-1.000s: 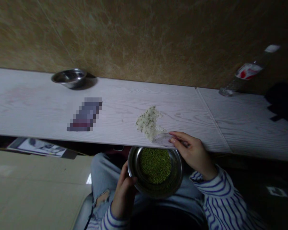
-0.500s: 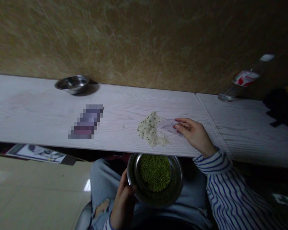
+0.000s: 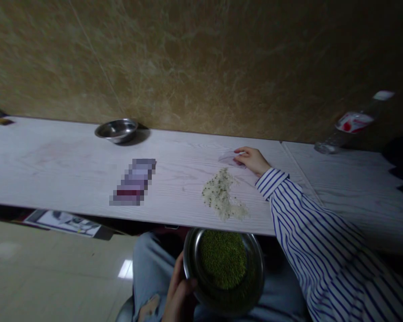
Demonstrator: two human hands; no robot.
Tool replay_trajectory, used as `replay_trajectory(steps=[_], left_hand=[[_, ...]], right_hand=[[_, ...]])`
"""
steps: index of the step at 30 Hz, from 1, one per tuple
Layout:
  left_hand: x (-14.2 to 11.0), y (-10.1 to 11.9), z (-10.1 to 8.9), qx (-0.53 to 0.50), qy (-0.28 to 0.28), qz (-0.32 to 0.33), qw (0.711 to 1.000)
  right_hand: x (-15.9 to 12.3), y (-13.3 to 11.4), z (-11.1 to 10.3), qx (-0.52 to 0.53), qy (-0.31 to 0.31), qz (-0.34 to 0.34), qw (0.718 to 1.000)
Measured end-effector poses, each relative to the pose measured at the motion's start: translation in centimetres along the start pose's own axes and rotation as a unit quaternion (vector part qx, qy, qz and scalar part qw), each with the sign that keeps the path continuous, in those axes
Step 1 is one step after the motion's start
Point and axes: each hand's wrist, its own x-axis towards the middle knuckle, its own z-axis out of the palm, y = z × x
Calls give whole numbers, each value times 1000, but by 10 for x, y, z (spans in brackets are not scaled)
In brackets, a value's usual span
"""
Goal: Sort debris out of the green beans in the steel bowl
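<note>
My left hand (image 3: 179, 288) grips the left rim of a steel bowl (image 3: 258, 264) over my lap, below the table edge. Inside the bowl lie green mung beans (image 3: 224, 259). My right hand (image 3: 251, 160) pinches a thin, clear plastic piece (image 3: 227, 157) at the tabletop; its exact kind is hard to make out. Just nearer to me than that hand is a loose pile of white rice (image 3: 222, 197) with green beans scattered through it.
On the white wood-grain table (image 3: 70, 170), a second steel bowl (image 3: 117, 131) stands near the wall. A blurred-out flat rectangle (image 3: 132, 181) lies left of the pile. Farther right stands a clear bottle (image 3: 354, 121) with a red and white label, beside a dark object (image 3: 401, 158).
My right hand has moved away from me, carrying the clear plastic from the pile's right edge to the far side of it. My left hand still grips the bowl. The view has shifted slightly.
</note>
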Motion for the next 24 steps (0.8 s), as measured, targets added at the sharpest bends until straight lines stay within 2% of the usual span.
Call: replay_trajectory(steps=[8, 15, 24], left_hand=[[5, 5, -2, 18, -8, 5, 1000], [6, 4, -2, 17, -28, 17, 999], [8, 1, -3, 24, -31, 11, 999]], right_hand=[[-17, -5, 8, 13, -104, 31, 994], [-39, -11, 6, 23, -177, 24, 984], [-68, -11, -2, 27, -198, -11, 980]])
